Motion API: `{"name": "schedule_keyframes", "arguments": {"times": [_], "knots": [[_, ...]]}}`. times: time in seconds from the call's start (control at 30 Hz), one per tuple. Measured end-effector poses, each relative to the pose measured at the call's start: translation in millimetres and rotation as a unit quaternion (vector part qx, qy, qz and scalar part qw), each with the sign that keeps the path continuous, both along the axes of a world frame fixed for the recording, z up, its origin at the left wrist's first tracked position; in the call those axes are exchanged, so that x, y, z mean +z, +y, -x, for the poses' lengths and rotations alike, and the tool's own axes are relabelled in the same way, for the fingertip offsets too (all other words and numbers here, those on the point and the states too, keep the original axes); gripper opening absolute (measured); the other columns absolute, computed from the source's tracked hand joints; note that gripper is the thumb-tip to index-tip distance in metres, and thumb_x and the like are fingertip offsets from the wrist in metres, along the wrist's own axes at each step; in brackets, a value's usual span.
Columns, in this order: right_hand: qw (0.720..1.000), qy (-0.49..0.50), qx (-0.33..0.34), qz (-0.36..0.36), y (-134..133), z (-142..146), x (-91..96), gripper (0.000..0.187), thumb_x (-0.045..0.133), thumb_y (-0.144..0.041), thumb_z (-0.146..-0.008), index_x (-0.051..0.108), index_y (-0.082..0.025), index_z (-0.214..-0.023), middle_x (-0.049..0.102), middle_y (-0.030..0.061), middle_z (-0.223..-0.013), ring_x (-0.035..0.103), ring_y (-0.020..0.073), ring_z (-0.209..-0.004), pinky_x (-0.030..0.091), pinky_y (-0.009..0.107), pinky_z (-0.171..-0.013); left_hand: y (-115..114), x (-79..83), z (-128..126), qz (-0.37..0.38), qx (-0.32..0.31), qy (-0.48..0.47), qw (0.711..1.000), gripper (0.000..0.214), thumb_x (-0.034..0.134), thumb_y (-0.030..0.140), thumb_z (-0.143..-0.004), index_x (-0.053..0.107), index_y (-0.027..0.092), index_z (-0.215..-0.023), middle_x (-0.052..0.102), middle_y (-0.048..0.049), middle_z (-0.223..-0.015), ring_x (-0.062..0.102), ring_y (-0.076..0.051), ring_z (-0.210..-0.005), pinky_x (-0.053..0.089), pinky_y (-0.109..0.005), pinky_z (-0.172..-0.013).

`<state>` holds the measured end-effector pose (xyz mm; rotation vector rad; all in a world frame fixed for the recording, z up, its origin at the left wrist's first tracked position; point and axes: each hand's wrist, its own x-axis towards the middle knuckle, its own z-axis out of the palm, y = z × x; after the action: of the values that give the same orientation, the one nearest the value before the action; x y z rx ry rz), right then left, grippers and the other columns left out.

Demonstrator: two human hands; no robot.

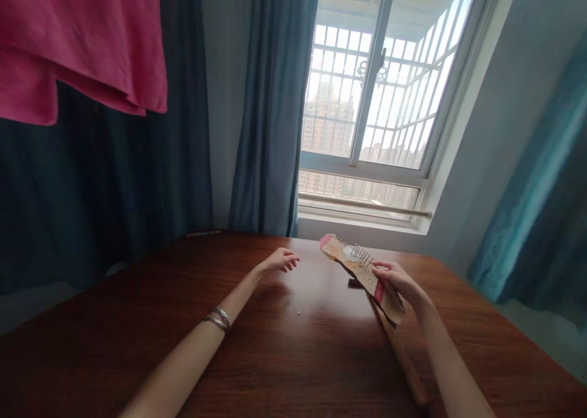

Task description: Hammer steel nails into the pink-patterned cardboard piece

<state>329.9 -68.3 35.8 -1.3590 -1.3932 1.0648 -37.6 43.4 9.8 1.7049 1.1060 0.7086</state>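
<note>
My right hand [398, 278] grips a brown cardboard card [355, 265] with pink ends, held tilted just above the wooden table [293, 357]. Thin metal prongs [362, 256] stick out along the card's top. A wooden handle [406, 363] runs from under the card toward the near right edge, lying along my forearm. My left hand [279, 261] hovers over the table to the left of the card, fingers loosely curled and apart, holding nothing. Two metal bangles [219, 319] sit on my left wrist.
A small pale crumb [298, 312] lies on the table between my arms. Blue curtains [270, 106] frame a barred window [371, 94] behind the table. A pink cloth [82, 39] hangs at the upper left.
</note>
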Motion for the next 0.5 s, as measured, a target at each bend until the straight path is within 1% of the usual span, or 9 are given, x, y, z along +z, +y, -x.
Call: {"name": "schedule_keyframes", "arguments": {"times": [0.1, 0.17, 0.23, 0.3, 0.37, 0.43, 0.5], "knots": [[0.995, 0.011, -0.103, 0.015, -13.9, -48.2, -22.4, 0.035, 0.066, -0.032, -0.064, 0.065, -0.013, -0.093, 0.07, 0.0107, -0.086, 0.065, 0.0223, -0.076, 0.052, 0.032, -0.067, -6.5, -13.6, -16.2, -0.034, -0.026, 0.048, 0.998, 0.045, 0.055, 0.052, -0.066, 0.063, 0.01, -0.078, 0.061, -0.0044, -0.064, 0.052, -0.011, -0.053, 0.037, -0.021, -0.049], [0.98, -0.012, -0.199, 0.022, -26.4, -82.7, -42.1, 0.028, 0.064, -0.029, -0.063, 0.066, -0.012, -0.086, 0.07, 0.0136, -0.086, 0.066, 0.0246, -0.076, 0.053, 0.035, -0.071, -12.5, -22.4, -26.3, -0.06, -0.034, 0.077, 0.995, 0.045, 0.053, 0.052, -0.068, 0.063, 0.009, -0.075, 0.059, -0.0034, -0.06, 0.049, -0.011, -0.05, 0.035, -0.021, -0.048], [0.961, -0.059, -0.269, 0.007, -41.1, -112.9, -59.2, 0.021, 0.062, -0.028, -0.062, 0.066, -0.015, -0.078, 0.07, 0.0154, -0.088, 0.066, 0.0265, -0.08, 0.052, 0.036, -0.075, -18.5, -30.1, -33.7, -0.092, -0.041, 0.098, 0.99, 0.045, 0.049, 0.051, -0.07, 0.064, 0.009, -0.071, 0.058, -0.0032, -0.058, 0.048, -0.011, -0.049, 0.035, -0.022, -0.049], [0.95, -0.077, -0.303, 0.011, -56.0, -134.1, -70.9, 0.014, 0.059, -0.027, -0.062, 0.065, -0.017, -0.069, 0.069, 0.0188, -0.086, 0.065, 0.0301, -0.083, 0.051, 0.039, -0.077, -24.5, -36.0, -38.1, -0.129, -0.039, 0.12, 0.984, 0.045, 0.047, 0.05, -0.072, 0.065, 0.009, -0.067, 0.058, -0.0033, -0.056, 0.049, -0.012, -0.051, 0.035, -0.023, -0.052], [0.941, -0.096, -0.323, 0.012, -68.4, -145.3, -77.2, 0.011, 0.058, -0.027, -0.059, 0.063, -0.018, -0.063, 0.069, 0.0197, -0.079, 0.064, 0.0338, -0.083, 0.049, 0.044, -0.078, -30.1, -39.6, -40.2, -0.161, -0.029, 0.138, 0.977, 0.044, 0.046, 0.049, -0.073, 0.065, 0.01, -0.064, 0.058, -0.0033, -0.055, 0.051, -0.014, -0.055, 0.035, -0.023, -0.055], [0.937, -0.115, -0.33, 0.008, -76.8, -148.6, -80.2, 0.01, 0.057, -0.027, -0.057, 0.061, -0.018, -0.059, 0.068, 0.0197, -0.073, 0.063, 0.0371, -0.084, 0.047, 0.049, -0.079, -34.9, -41.3, -41.1, -0.173, -0.026, 0.153, 0.973, 0.043, 0.046, 0.048, -0.073, 0.065, 0.01, -0.064, 0.059, -0.0034, -0.056, 0.052, -0.015, -0.057, 0.036, -0.023, -0.057], [0.939, -0.128, -0.318, -0.005, -81.9, -148.0, -81.2, 0.01, 0.057, -0.027, -0.057, 0.061, -0.018, -0.057, 0.067, 0.0192, -0.07, 0.062, 0.0391, -0.088, 0.045, 0.05, -0.08, -38.6, -41.6, -41.7, -0.177, -0.034, 0.159, 0.971, 0.041, 0.047, 0.046, -0.073, 0.064, 0.011, -0.063, 0.06, -0.0039, -0.057, 0.053, -0.015, -0.057, 0.036, -0.023, -0.057]]}}
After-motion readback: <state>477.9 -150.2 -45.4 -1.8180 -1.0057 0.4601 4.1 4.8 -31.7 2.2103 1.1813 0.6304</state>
